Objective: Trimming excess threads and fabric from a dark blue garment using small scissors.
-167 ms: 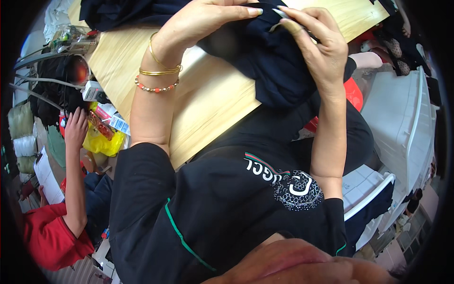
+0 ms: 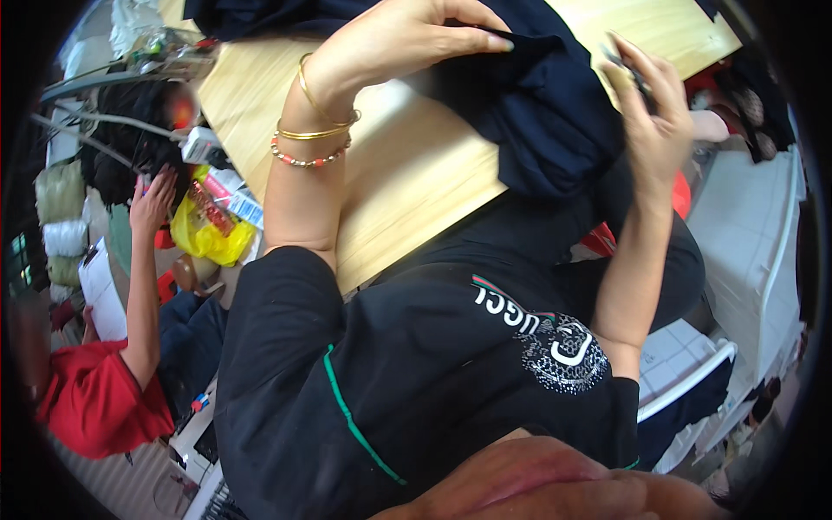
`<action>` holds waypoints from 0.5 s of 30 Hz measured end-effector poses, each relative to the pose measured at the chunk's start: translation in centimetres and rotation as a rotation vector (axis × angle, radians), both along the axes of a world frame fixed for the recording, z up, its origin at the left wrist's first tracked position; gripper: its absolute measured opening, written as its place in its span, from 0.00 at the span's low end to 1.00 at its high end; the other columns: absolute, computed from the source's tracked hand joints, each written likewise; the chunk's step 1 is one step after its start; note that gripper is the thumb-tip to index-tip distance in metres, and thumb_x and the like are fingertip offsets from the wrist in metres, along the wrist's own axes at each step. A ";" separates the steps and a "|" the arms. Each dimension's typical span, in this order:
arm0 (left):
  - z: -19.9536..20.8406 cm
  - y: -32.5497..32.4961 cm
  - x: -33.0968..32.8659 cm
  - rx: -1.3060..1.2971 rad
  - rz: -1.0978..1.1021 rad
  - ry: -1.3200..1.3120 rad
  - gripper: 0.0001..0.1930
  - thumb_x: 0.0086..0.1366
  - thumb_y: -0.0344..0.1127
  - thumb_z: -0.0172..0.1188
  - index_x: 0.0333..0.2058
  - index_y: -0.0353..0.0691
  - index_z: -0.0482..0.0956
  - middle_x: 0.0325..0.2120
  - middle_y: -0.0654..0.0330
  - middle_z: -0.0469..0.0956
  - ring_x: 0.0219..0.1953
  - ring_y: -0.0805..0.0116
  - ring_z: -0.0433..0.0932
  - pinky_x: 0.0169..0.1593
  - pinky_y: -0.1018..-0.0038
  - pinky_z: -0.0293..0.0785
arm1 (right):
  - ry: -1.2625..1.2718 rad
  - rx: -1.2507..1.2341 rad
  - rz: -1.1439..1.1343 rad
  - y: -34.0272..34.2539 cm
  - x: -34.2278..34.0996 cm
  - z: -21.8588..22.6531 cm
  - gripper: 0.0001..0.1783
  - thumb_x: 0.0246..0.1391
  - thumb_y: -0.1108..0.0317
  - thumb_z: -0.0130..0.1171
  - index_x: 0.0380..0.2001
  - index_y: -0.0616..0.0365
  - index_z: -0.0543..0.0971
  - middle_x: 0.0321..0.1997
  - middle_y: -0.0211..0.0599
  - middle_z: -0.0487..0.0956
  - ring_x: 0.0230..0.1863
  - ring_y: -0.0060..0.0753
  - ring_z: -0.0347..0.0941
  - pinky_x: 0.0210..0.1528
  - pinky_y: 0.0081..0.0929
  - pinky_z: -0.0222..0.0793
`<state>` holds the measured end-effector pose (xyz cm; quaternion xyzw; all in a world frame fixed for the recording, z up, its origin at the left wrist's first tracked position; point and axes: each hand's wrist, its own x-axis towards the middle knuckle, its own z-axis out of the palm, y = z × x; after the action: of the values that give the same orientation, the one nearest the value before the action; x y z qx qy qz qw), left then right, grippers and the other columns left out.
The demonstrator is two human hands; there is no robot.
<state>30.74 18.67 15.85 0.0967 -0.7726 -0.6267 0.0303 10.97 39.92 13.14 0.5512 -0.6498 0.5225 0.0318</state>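
The left hand (image 2: 407, 35) is pinching a fold of a dark navy garment (image 2: 546, 113), its fingers (image 2: 485, 39) clenched on the cloth's upper edge. The garment is lying bunched on the far part of a pale wooden desk (image 2: 407, 173) and is spilling over the desk's near edge toward the person's lap. The right hand (image 2: 654, 113) is hovering at the garment's right side, palm turned inward, its fingers (image 2: 641, 74) curling around a small dark object that is too blurred to name; whether those fingers are also gripping the cloth I cannot tell. Two gold bangles (image 2: 316, 130) and a beaded bracelet (image 2: 303, 159) are sitting on the left wrist. The person is wearing a black shirt (image 2: 416, 381) with a thin green stripe and a white printed emblem. To the left of the desk, another person in a red top (image 2: 95, 399) is sitting with one hand raised, near a yellow plastic bag (image 2: 204, 238) and a few small boxes. A white plastic crate (image 2: 754, 251) is standing at the right.
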 end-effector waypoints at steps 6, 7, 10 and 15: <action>7.6 -1.2 -0.3 -0.531 -0.019 0.223 0.16 0.63 0.38 0.68 0.38 0.26 0.82 0.24 0.59 0.81 0.29 0.79 0.74 0.36 0.77 0.74 | -0.377 -0.040 -0.171 6.4 -5.1 -1.2 0.15 0.65 0.76 0.57 0.53 0.66 0.80 0.51 0.38 0.82 0.47 0.21 0.77 0.44 0.13 0.69; 8.5 -1.5 -0.6 -0.530 0.000 0.321 0.16 0.62 0.38 0.68 0.38 0.27 0.83 0.24 0.61 0.80 0.29 0.79 0.74 0.36 0.77 0.74 | -0.463 -0.030 -0.194 8.1 -7.2 -1.9 0.16 0.66 0.75 0.56 0.55 0.67 0.79 0.52 0.38 0.82 0.46 0.18 0.76 0.38 0.09 0.63; 9.3 -2.6 -1.0 -0.485 0.150 0.414 0.15 0.62 0.38 0.68 0.32 0.27 0.83 0.21 0.68 0.76 0.22 0.83 0.69 0.24 0.81 0.66 | -0.588 -0.153 -0.272 8.3 -7.1 -1.2 0.16 0.66 0.73 0.56 0.55 0.67 0.78 0.55 0.34 0.81 0.36 0.11 0.67 0.34 0.10 0.59; 8.3 -2.0 -1.8 -0.474 0.130 0.643 0.13 0.63 0.37 0.68 0.31 0.30 0.83 0.20 0.69 0.74 0.21 0.85 0.65 0.22 0.82 0.62 | -0.584 -0.178 -0.308 9.6 -9.0 -2.5 0.16 0.66 0.71 0.58 0.54 0.65 0.79 0.56 0.32 0.81 0.37 0.12 0.68 0.32 0.12 0.59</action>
<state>28.94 16.71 24.15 -0.0654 -0.8391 -0.4264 0.3313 2.02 49.50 10.66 0.2688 -0.6588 0.7021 -0.0292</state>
